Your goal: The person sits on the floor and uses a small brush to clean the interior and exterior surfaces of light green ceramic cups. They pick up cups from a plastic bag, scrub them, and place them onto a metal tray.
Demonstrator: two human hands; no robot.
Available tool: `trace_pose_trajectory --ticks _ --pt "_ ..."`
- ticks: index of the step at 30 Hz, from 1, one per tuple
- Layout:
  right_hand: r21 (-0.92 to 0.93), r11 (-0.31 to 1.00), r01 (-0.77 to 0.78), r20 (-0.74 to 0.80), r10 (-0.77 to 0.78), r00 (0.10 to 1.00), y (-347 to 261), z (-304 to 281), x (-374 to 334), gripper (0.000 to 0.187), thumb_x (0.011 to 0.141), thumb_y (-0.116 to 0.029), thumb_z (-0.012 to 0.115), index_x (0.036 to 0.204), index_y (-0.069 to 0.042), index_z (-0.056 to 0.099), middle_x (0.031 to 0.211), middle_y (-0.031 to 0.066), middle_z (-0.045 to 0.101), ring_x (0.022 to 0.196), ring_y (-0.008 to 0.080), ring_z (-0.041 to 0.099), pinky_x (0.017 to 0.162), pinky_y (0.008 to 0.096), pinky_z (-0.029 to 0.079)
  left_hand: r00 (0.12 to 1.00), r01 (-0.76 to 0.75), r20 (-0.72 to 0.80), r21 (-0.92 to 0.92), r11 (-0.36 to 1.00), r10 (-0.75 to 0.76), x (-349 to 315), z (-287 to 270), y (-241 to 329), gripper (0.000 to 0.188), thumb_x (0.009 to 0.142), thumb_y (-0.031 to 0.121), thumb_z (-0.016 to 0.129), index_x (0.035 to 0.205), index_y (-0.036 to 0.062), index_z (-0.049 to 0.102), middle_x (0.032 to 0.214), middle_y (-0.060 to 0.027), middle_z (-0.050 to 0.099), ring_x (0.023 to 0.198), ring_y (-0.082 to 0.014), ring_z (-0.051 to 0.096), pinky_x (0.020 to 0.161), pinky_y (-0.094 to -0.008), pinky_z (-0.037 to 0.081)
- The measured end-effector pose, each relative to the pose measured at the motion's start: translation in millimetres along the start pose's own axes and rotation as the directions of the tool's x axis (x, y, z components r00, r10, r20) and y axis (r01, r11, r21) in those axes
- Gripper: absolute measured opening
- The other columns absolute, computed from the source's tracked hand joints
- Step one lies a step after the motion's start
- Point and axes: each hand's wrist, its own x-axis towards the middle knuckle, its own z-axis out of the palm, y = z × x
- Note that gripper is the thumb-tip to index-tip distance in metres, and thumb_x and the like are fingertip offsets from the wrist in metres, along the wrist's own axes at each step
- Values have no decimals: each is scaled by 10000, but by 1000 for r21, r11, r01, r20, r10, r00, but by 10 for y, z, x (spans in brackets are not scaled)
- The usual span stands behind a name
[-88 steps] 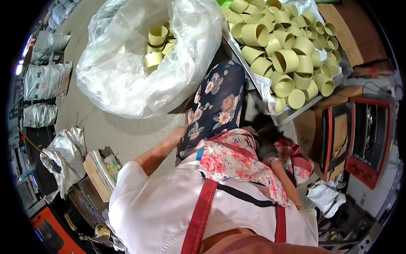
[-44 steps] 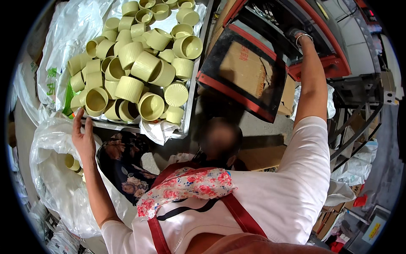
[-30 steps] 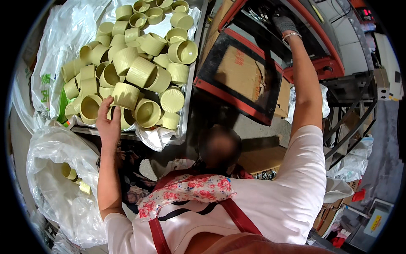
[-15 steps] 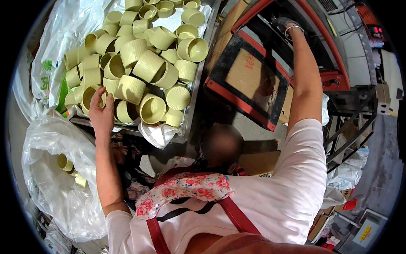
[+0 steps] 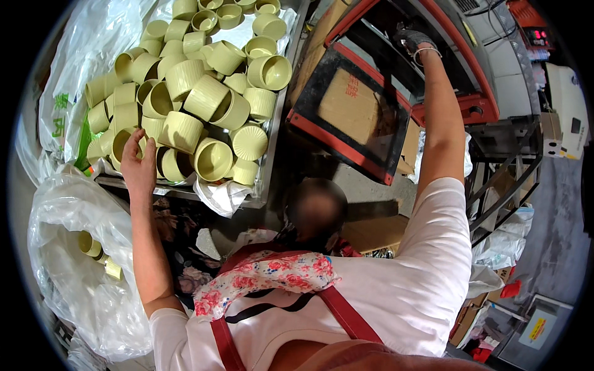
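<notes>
The pale green cups [image 5: 207, 97] lie in a heap on the metal tray [image 5: 265, 179]; a few sit inside the clear plastic bag [image 5: 117, 315] at lower left. The left hand [image 5: 138, 164] is at the tray's near edge, fingers slightly parted, beside a cup rim; contact cannot be confirmed. The gloved right hand [image 5: 416, 39] is inside the red oven [image 5: 486, 110], door [image 5: 365, 151] open; its finger spacing cannot be determined.

The left hand [image 5: 138, 162], fingers parted, is at the pale green cups [image 5: 206, 98] by the near left corner of a metal tray [image 5: 262, 185], while the gloved right hand [image 5: 416, 41] reaches into a red-framed oven [image 5: 487, 106] beyond its right edge.
</notes>
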Motion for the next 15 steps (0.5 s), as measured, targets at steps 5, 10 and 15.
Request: trace_pose_trajectory --ticks 5,10,15 --pt "110 993 -50 -124 64 990 -266 40 203 412 813 -328 486 1170 -124 515 1227 154 468 1152 285 423 961 367 338 999 43 3 -73 996 -43 26 11 28 334 803 164 587 1075 -23 539 1138 -151 534 1064 -209 503 901 -295 382" --pt "111 990 -92 -112 104 988 -190 69 259 417 816 -334 469 1167 -114 516 1218 160 472 1146 297 425 955 374 341 1000 20 4 6 1000 -20 38 1 26 336 802 163 588 1073 -31 538 1129 -147 538 1047 -209 515 896 -291 387" --pt "116 984 -138 -102 150 983 78 50 112 424 818 -340 452 1164 -104 516 1209 167 476 1140 309 428 950 380 344 998 55 32 -27 998 -54 15 -24 79 336 808 159 585 1073 -40 534 1126 -143 539 1053 -203 509 902 -295 382"
